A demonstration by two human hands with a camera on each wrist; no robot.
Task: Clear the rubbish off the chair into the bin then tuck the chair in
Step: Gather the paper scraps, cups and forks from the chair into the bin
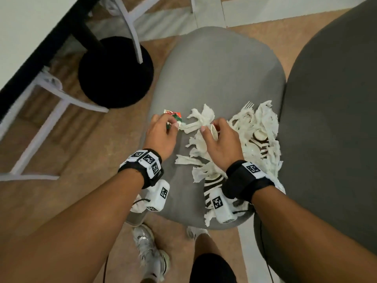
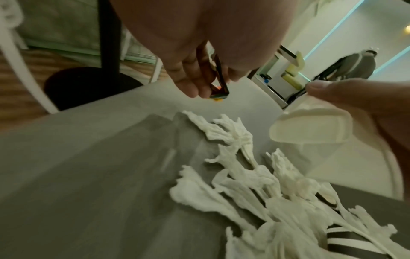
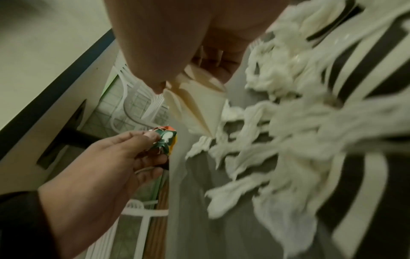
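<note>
Rubbish lies on the grey chair seat [image 1: 214, 68]: torn white tissue strips [image 1: 263, 123], a white plastic fork [image 1: 249, 105] and black-and-white striped paper pieces [image 1: 212, 184]. My left hand [image 1: 166, 123] pinches a green and red wrapper [image 1: 174, 116] at the seat's left edge. In the right wrist view the wrapper [image 3: 166, 138] sits between the left hand's [image 3: 142, 145] thumb and fingers. My right hand [image 1: 211, 126] grips a crushed white paper cup [image 3: 195, 105] just above the tissue. The cup [image 2: 310, 126] shows in the left wrist view too.
A dark grey chair back [image 1: 336, 119] rises along the right. On the left stands a white table with a black edge [image 1: 30, 58] on a round black base [image 1: 115, 72], with white chair legs [image 1: 51, 123] around it. My shoes [image 1: 149, 248] are below the seat. No bin is in view.
</note>
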